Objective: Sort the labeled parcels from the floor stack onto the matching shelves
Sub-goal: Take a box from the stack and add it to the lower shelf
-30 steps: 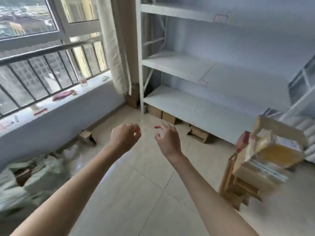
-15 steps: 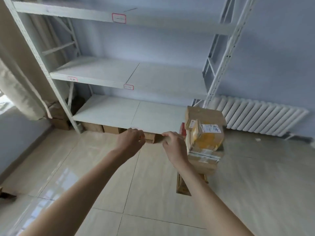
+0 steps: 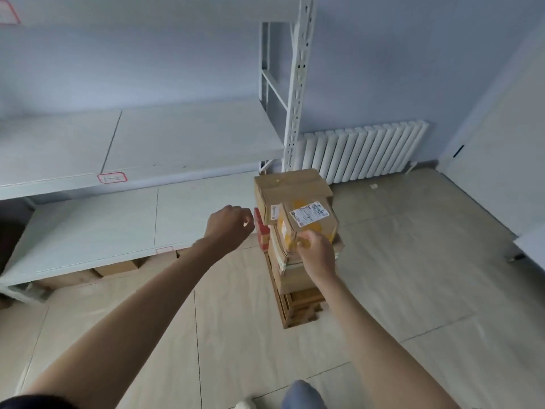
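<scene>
A tall stack of cardboard parcels (image 3: 298, 278) stands on the tiled floor just right of the white shelf unit. On top lie a large brown box (image 3: 290, 184) and a small parcel (image 3: 312, 221) with yellow tape and a white label. A red box (image 3: 261, 231) shows on the stack's left side. My right hand (image 3: 317, 256) is in front of the stack, just below the small parcel, fingers loosely curled; contact cannot be made out. My left hand (image 3: 230, 228) hangs loosely curled left of the stack, holding nothing. The middle shelf (image 3: 191, 134) carries a red-framed label (image 3: 112, 178).
The lowest shelf (image 3: 94, 228) has a faint label (image 3: 164, 250) on its front edge, and cardboard boxes (image 3: 118, 268) lie under it. A white radiator (image 3: 362, 152) lines the wall behind the stack. A white furniture edge (image 3: 530, 243) juts in at right. My leg (image 3: 300, 394) shows below.
My view has swung right from the window to the shelf and closed in on the stack. Both hands have reached forward; the right one now overlaps the stack's front.
</scene>
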